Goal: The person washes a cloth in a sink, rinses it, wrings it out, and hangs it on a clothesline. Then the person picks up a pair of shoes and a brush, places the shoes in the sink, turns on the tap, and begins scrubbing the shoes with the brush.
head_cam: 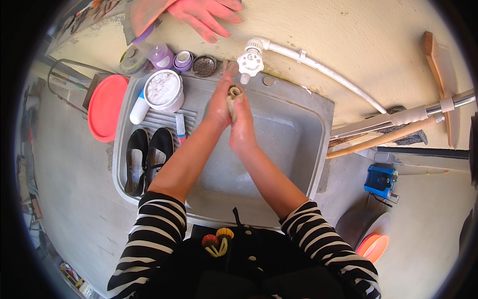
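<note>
A rolled, beige-grey cloth (233, 98) is pressed between my two hands above the sink (257, 164). My left hand (219, 102) lies along its left side with the fingers pointing at the wall. From the right, my right hand (242, 121) closes round the roll, and its rolled end shows at the top. Just beyond the fingertips is a white plastic tap (250, 64); I see no water running from it. Part of the cloth is hidden by my palms.
Left on the ribbed drainboard are black shoes (137, 160), a scrubbing brush (180, 126), a white bottle (139, 110) and a tub of white powder (164, 89). A purple bottle (160, 56) and drain strainer (204, 65) line the back ledge. Red rubber gloves (201, 15) hang above; poles (384, 136) lean right.
</note>
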The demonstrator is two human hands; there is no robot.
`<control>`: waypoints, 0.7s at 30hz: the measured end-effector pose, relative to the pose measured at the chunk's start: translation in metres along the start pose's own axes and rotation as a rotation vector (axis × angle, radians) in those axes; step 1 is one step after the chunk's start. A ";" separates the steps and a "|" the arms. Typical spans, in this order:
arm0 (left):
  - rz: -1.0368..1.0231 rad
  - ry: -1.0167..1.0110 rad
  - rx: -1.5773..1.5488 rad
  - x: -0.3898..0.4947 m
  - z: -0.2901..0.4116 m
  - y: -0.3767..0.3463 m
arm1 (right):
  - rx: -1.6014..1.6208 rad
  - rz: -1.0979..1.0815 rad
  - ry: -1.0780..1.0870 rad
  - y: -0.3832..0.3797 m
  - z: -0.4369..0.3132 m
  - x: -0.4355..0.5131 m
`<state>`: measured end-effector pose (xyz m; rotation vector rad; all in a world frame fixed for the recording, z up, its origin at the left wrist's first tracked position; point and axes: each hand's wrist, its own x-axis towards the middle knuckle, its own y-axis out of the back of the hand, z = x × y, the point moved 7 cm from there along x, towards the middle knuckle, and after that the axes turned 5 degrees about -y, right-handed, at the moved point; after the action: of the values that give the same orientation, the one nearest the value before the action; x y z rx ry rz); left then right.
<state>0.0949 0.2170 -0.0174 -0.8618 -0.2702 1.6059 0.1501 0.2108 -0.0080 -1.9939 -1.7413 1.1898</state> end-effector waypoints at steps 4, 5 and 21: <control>0.026 -0.253 0.298 -0.012 0.021 -0.013 | 0.096 -0.003 -0.050 0.003 0.000 0.002; 0.011 -0.150 0.254 -0.010 0.019 -0.015 | 0.088 0.010 0.026 0.004 -0.005 0.000; -0.438 -1.136 1.293 -0.032 0.043 -0.010 | 0.181 -0.123 -0.335 0.020 0.013 0.001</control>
<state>0.0736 0.2017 0.0306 1.0687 -0.1198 1.2935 0.1552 0.2017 -0.0298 -1.6333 -1.7951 1.6477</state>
